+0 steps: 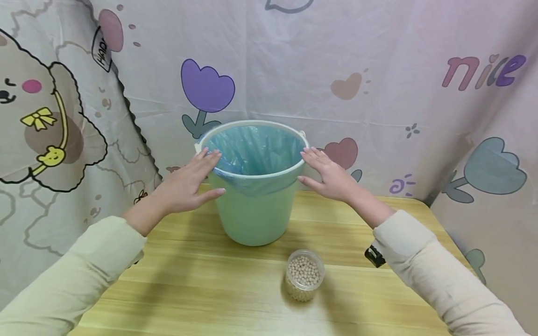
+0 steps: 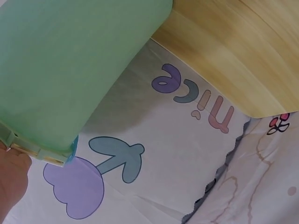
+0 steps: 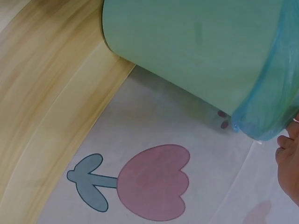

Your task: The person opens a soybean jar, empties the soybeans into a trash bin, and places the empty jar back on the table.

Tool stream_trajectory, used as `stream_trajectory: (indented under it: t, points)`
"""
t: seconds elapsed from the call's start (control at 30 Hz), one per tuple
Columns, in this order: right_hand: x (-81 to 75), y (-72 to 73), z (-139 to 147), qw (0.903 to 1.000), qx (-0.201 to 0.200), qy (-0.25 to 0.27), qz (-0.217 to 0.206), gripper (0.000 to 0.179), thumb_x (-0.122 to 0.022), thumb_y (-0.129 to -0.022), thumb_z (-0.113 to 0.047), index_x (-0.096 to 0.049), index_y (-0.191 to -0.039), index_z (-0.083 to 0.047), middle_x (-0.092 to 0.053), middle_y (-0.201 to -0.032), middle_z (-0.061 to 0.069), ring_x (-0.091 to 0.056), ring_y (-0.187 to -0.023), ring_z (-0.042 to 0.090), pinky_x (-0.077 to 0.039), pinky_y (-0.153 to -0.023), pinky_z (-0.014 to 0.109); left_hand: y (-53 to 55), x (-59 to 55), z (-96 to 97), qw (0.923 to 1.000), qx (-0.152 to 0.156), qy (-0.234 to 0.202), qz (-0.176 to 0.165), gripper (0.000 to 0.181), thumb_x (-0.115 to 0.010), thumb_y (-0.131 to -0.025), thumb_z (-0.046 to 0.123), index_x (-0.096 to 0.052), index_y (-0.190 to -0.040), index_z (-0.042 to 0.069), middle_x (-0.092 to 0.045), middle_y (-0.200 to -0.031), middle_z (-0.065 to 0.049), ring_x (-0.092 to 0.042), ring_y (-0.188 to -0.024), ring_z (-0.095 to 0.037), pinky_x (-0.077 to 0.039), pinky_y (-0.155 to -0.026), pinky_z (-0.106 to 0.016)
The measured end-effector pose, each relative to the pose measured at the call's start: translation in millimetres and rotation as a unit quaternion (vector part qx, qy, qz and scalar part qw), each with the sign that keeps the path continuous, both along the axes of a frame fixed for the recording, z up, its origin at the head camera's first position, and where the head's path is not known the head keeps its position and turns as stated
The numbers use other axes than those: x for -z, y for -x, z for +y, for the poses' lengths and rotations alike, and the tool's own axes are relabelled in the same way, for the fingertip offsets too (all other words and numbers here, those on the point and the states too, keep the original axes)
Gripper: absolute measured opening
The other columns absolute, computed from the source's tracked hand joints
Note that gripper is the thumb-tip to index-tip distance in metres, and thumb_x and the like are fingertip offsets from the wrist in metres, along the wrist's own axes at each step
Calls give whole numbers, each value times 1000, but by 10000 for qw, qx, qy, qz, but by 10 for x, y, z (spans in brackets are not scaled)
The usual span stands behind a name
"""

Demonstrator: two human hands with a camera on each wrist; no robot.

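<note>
A pale green trash bin (image 1: 256, 214) stands upright on the table, lined with a translucent blue plastic bag (image 1: 256, 147). Its white ring (image 1: 252, 176) sits round the top, over the bag's edge. My left hand (image 1: 187, 184) lies with straight fingers at the left side of the rim, thumb held apart in front of the bin. On the opposite side, the fingertips of my right hand (image 1: 329, 175) rest at the rim, fingers extended. In the right wrist view, a fold of blue bag (image 3: 264, 116) hangs over the bin's outer wall beside the right fingers.
A clear round jar (image 1: 304, 275) full of small beige beads stands in front of the bin. The wooden table (image 1: 201, 280) ends at a rounded back right corner. Printed curtains (image 1: 286, 70) hang behind and at both sides. A black device (image 1: 374, 256) shows at the right cuff.
</note>
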State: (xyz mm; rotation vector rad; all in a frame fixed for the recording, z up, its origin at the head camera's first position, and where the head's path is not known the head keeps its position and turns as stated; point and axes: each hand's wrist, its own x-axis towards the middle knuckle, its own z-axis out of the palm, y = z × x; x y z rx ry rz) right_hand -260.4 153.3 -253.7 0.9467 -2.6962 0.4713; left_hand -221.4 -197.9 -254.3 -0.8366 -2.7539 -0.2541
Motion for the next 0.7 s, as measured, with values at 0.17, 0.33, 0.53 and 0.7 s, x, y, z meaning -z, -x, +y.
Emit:
stream_trajectory:
  t: [0.17,0.33,0.53,0.7]
  points:
    - [-13,-4,72,9999,9,-65,94,65,-59,-90,-31,-34,-142,-1,-31,-149,18,-21,-141,34,-18,-117,47,29,-21,51,10000,74,19,-18,81,-45,-91,53,-15,-148,4,-14,-155,-13,-7,-143,-36,-17,-113,-58]
    - [-16,-16,149,9998,9,-116,180,66,-59,-89,-31,-34,-141,1,-31,-149,18,-22,-141,35,-20,-116,49,63,-39,112,9999,36,86,-97,82,-45,-91,54,-10,-149,7,-9,-157,-10,-3,-144,-34,-15,-114,-57]
    - [-8,-41,204,9996,-66,-259,1,68,-58,-90,-31,-29,-144,0,-26,-151,19,-17,-142,36,-18,-116,50,75,-25,156,9998,105,95,-151,83,-43,-91,55,-10,-149,5,-10,-156,-12,-3,-143,-37,-15,-113,-60]
    - [-3,-52,238,9993,-148,-323,140,68,-58,-90,-30,-30,-143,1,-27,-150,20,-19,-141,38,-18,-116,51,84,-15,178,9997,156,144,-124,84,-43,-91,55,-11,-148,2,-11,-156,-14,-3,-143,-38,-15,-113,-59]
